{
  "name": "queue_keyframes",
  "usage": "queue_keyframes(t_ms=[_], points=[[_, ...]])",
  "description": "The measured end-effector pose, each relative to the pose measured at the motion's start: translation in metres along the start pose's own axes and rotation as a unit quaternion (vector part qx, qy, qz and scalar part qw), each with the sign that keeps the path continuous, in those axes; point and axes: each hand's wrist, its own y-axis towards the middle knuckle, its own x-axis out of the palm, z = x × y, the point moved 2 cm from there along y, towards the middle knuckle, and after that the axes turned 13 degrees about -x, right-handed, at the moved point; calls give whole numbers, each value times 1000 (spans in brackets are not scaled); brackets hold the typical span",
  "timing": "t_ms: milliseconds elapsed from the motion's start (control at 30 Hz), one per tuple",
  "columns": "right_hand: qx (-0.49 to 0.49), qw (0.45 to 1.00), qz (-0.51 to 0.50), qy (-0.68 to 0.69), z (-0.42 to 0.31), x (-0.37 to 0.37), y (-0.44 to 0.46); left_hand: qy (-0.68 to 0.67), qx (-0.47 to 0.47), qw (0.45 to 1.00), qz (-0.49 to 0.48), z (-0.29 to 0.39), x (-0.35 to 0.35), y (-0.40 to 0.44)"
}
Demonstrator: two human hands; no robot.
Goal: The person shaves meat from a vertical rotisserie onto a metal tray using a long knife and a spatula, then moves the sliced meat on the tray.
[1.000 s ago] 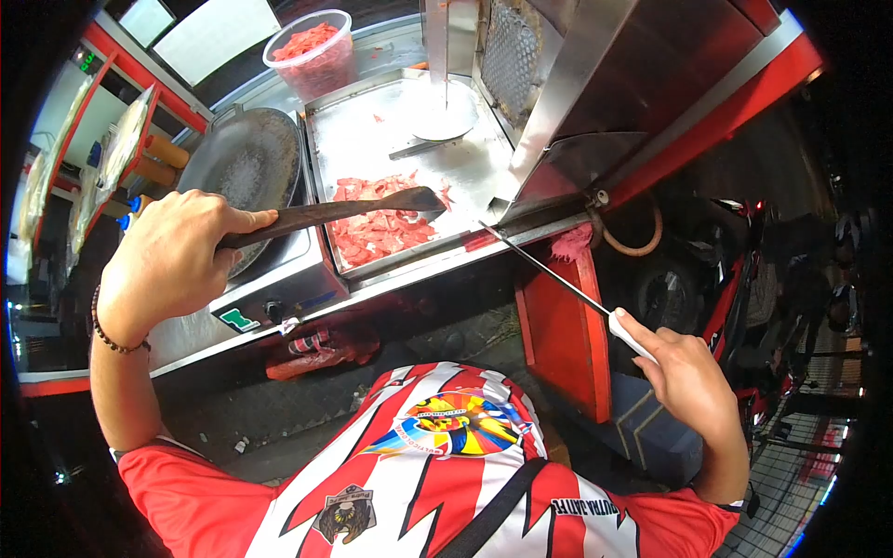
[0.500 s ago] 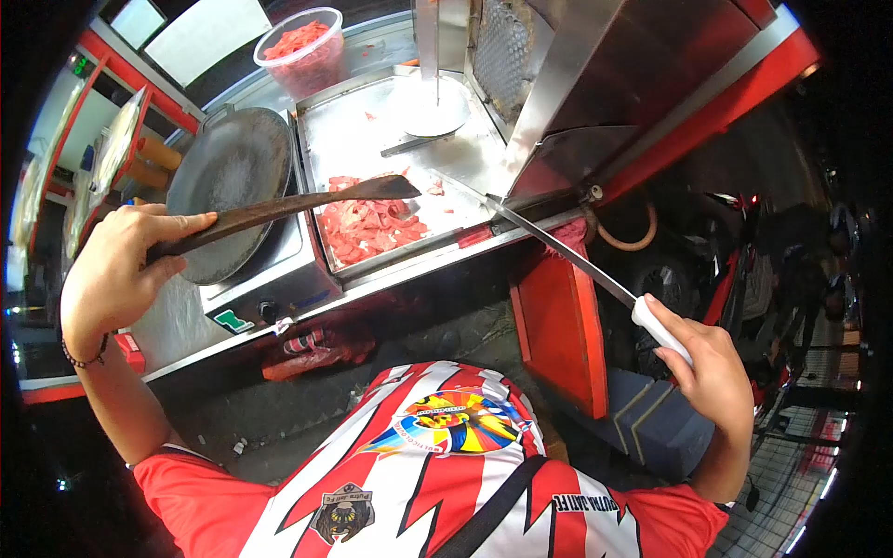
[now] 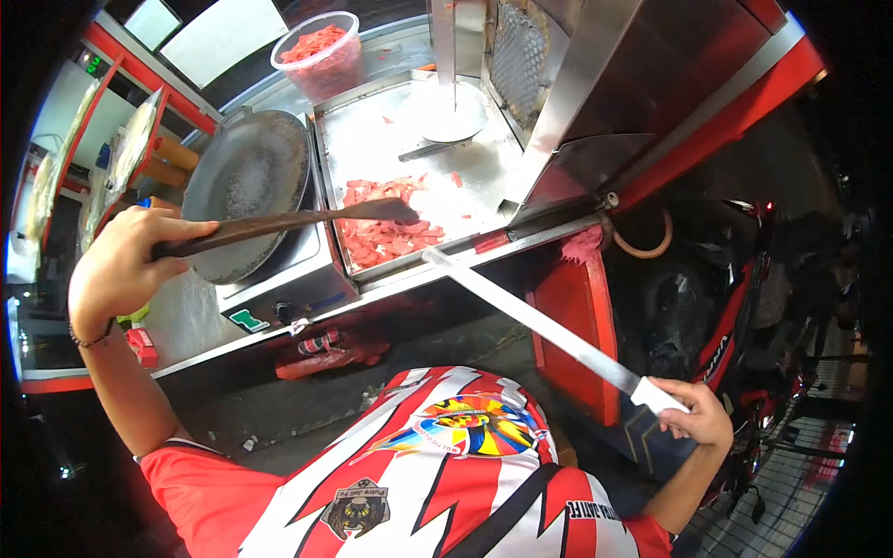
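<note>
My left hand (image 3: 121, 270) grips the handle of a dark wooden spatula (image 3: 279, 221), whose broad tip lies over a heap of red sliced pieces (image 3: 372, 244) at the near left of a metal tray (image 3: 484, 167). My right hand (image 3: 698, 414) is closed on the white handle of a long knife (image 3: 549, 327). The blade slants up to the left, flat side showing, with its tip at the tray's near edge beside the heap. A few loose red pieces lie to the right of the heap.
A round black pan (image 3: 246, 186) sits on a stove left of the tray. Behind stands a clear tub (image 3: 321, 60) of red pieces. Metal panels (image 3: 595, 84) rise at the right of the tray. Below them hangs a red panel (image 3: 572, 344); a motorcycle (image 3: 726, 316) stands at right.
The knife tip has moved left and towards me, and its flat side now shows. My left hand first went left with the spatula; the spatula tip now sits lower over the heap.
</note>
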Motion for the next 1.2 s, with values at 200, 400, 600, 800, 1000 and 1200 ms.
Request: queue_keyframes(t_ms=[200, 400, 600, 800, 1000, 1200], points=[[47, 996, -53, 51, 44, 15, 25, -35, 89, 994, 52, 36, 13, 44], [26, 992, -90, 80, 81, 25, 50, 60, 19, 998, 15, 15, 14, 21], [8, 989, -74, 130, 106, 51, 65, -88, -67, 993, -32, 2, -4, 31], [21, 988, -85, 129, 119, 75, 77, 23, -54, 996, 64, 36, 53, 83], [0, 985, -76, 154, 130, 78, 75, 7, -81, 996, -27, 26, 4, -21], [3, 983, -71, 168, 136, 63, 67, -56, -28, 998, -16, 24, -6, -36]])
